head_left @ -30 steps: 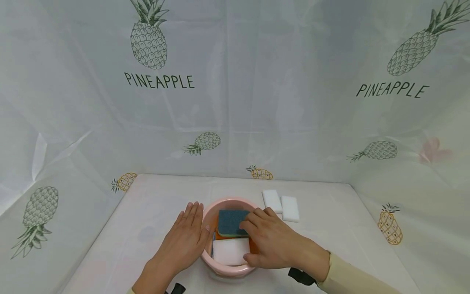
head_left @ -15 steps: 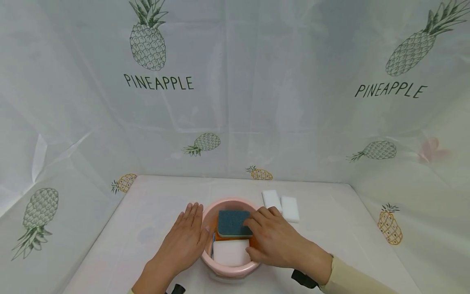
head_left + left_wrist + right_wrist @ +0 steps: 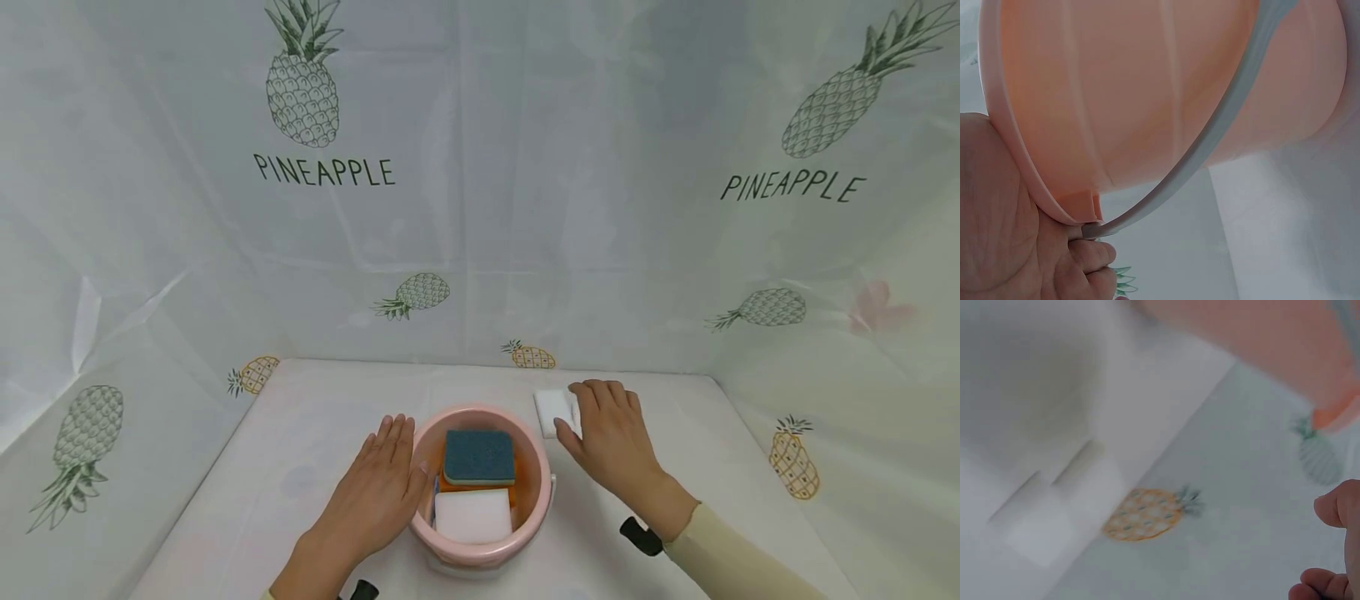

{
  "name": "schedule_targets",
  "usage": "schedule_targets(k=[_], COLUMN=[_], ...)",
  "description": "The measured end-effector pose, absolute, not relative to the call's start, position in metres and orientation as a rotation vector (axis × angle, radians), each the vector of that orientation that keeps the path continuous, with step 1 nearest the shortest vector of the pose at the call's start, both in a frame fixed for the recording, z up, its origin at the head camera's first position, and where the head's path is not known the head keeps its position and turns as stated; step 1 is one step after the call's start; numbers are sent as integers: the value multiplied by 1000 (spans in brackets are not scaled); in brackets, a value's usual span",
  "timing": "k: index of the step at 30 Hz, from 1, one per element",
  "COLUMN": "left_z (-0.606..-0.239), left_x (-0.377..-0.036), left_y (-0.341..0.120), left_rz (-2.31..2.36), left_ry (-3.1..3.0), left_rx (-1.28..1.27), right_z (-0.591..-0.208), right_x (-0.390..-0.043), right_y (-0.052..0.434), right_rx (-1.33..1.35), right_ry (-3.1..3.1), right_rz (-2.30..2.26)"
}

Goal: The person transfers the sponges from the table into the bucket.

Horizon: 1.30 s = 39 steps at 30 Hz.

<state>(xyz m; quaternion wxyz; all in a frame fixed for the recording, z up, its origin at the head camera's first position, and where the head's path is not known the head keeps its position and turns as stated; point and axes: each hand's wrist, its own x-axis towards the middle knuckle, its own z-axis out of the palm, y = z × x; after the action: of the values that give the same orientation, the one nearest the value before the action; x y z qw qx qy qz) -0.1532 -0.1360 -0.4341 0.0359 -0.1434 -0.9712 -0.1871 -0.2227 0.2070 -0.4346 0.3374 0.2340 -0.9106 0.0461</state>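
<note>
A pink bucket [image 3: 542, 508] with a grey handle [image 3: 1210, 134] stands on the white table. In it lie a dark green-topped scouring sponge [image 3: 480, 456] and a white sponge [image 3: 474, 515], with something orange and a bit of blue partly hidden beneath. My left hand [image 3: 375, 492] rests flat against the bucket's left rim, fingers straight. To the bucket's right, my right hand [image 3: 618, 450] hovers with thumb and fingers spread and nothing held. It is over the right one of two white sponges, mostly covering it in the head view; the left sponge [image 3: 549, 413] shows beside the thumb.
The table [image 3: 345, 392] ends at the back against a hanging sheet [image 3: 585, 208] printed with pineapples. Sheeting also runs along both sides. A black strap [image 3: 641, 536] is at my right wrist.
My right hand has left the sponges in the bucket and moved right and away from me, over the white sponges on the table. The left hand stays put.
</note>
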Motion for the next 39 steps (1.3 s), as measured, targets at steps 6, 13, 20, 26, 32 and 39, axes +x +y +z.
schedule_targets(k=[6, 13, 20, 26, 32, 39], left_z=[-435, -435, -436, -436, -435, -435], left_x=[-153, -153, -154, -155, -152, -151], left_y=[-137, -137, -137, -136, -136, -137], left_rz=[-574, -573, -574, -577, -605, -612], left_ry=[-2987, -2980, -2979, -3000, -2984, -2986], left_rx=[-446, -451, -448, -424, -432, -440], right_z=[-463, -500, -525, -535, -539, -538], right_x=[-240, -249, -255, -256, -257, -259], right_y=[237, 252, 250, 249, 252, 271], right_rx=[473, 385, 342, 334, 276, 233], right_ry=[-2419, -2568, -2644, -2650, -2739, -2803], right_rz=[74, 27, -12, -48, -45, -5])
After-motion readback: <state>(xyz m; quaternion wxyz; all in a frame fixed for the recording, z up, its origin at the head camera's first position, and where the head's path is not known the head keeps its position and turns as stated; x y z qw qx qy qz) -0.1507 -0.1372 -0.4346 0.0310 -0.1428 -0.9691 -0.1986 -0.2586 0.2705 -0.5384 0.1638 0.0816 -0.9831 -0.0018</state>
